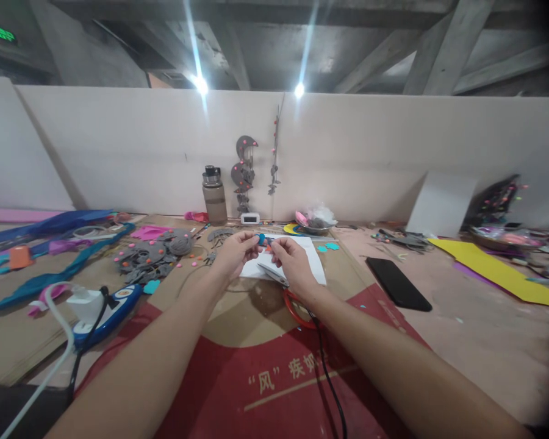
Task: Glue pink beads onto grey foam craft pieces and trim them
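My left hand (238, 253) is closed in a pinch on a small blue piece (261, 239), above white paper (306, 250) on a cardboard sheet. Close beside it on the right, my right hand (290, 259) also has its fingers pressed together; whatever lies between them is too small to make out. Under the right hand are scissors with red handles (296, 310), their metal blades (272, 273) pointing left over the paper. A black cord runs down from near the right wrist. Teal cutouts (330, 246) lie right of the paper.
Grey felt pieces with coloured balls (150, 256) and a blue power strip (110, 317) lie at left. A bottle (215, 198) and small white clock (249, 218) stand by the back wall. Right are a black phone (398, 283) and yellow sheet (503, 271).
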A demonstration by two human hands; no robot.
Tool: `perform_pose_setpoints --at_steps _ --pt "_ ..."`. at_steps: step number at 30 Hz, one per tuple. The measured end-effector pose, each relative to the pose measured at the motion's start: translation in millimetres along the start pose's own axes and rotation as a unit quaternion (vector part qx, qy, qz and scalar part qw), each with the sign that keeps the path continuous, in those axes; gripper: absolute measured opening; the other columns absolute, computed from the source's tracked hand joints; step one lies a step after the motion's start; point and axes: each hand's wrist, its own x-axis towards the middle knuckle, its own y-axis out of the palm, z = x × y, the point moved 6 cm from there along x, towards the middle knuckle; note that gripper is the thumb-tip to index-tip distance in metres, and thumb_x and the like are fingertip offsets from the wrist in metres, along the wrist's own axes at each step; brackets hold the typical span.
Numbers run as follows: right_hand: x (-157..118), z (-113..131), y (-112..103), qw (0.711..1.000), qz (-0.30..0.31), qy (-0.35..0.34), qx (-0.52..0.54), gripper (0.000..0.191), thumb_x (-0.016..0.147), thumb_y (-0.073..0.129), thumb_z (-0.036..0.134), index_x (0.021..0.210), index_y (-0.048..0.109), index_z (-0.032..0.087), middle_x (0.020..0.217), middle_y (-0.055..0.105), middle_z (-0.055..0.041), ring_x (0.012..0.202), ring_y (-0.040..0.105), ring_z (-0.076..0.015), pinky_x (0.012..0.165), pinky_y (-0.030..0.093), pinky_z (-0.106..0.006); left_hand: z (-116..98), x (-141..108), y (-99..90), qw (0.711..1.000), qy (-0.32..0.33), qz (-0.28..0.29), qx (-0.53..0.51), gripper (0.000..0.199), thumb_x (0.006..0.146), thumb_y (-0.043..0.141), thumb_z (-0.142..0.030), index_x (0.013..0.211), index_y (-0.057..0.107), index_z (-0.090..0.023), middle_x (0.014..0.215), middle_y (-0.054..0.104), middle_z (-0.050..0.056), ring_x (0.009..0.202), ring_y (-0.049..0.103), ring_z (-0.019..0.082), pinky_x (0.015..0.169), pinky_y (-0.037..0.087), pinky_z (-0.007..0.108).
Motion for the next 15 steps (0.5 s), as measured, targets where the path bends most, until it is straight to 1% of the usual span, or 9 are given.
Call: perform_pose_setpoints --at_steps 2,4,7,10,12,15 --pt "1 -3 -1 1.000 -0.001 0.005 -0.004 0.019 0.076 0.056 0.037 0.072 0.052 0.019 0.061 0.051 0.0044 0.051 0.044 -0.0087 0.050 0.034 -0.024 -2 0 -1.3 1.000 0.010 0.000 0.006 0.030 0.062 0.074 -0.023 0.087 0.060 -0.013 0.064 0.060 0.000 0.050 0.051 0.006 0.049 0.041 0.019" --pt "1 -6 -2 1.000 -0.002 0.010 -0.006 0.018 0.076 0.056 0.037 0.074 0.053 0.019 0.063 0.052 0.0042 0.052 0.045 -0.0087 0.050 0.034 -0.023 -2 0 0.0 1.000 0.011 0.013 0.016 0.033 0.063 0.074 -0.022 0.092 0.060 -0.013 0.066 0.061 0.000 0.049 0.050 0.006 0.048 0.040 0.019" --pt "2 -10 -4 1.000 -0.007 0.010 -0.006 0.020 0.074 0.058 0.039 0.077 0.053 0.019 0.065 0.053 0.0037 0.053 0.046 -0.0088 0.050 0.035 -0.024 1 0 4.9 0.998 0.002 0.047 0.029 0.031 0.065 0.072 -0.024 0.092 0.064 -0.011 0.068 0.060 0.001 0.049 0.050 0.005 0.048 0.041 0.019" --pt "3 -11 -4 1.000 -0.002 -0.002 -0.004 0.021 0.075 0.057 0.040 0.077 0.052 0.020 0.066 0.054 0.0035 0.052 0.046 -0.0087 0.050 0.036 -0.024 4 0 9.0 0.998 -0.010 0.065 0.007 0.031 0.065 0.073 -0.022 0.093 0.065 -0.011 0.066 0.058 0.001 0.050 0.049 0.005 0.049 0.041 0.018" --pt "3 -13 -5 1.000 -0.002 0.001 -0.005 0.019 0.076 0.055 0.039 0.077 0.052 0.020 0.065 0.054 0.0036 0.052 0.045 -0.0087 0.050 0.035 -0.024 3 -1 10.0 0.998 -0.016 0.062 -0.026 0.029 0.066 0.071 -0.018 0.093 0.064 -0.012 0.066 0.057 0.000 0.051 0.050 0.004 0.050 0.042 0.018" --pt "2 -15 -3 0.999 0.012 0.007 -0.032 0.011 0.075 0.052 0.030 0.077 0.053 0.020 0.065 0.054 0.0040 0.053 0.046 -0.0090 0.051 0.035 -0.024 -4 -1 5.1 0.998 -0.011 0.022 -0.065 0.024 0.068 0.066 -0.010 0.091 0.063 -0.013 0.068 0.057 0.000 0.050 0.050 0.004 0.048 0.042 0.017"
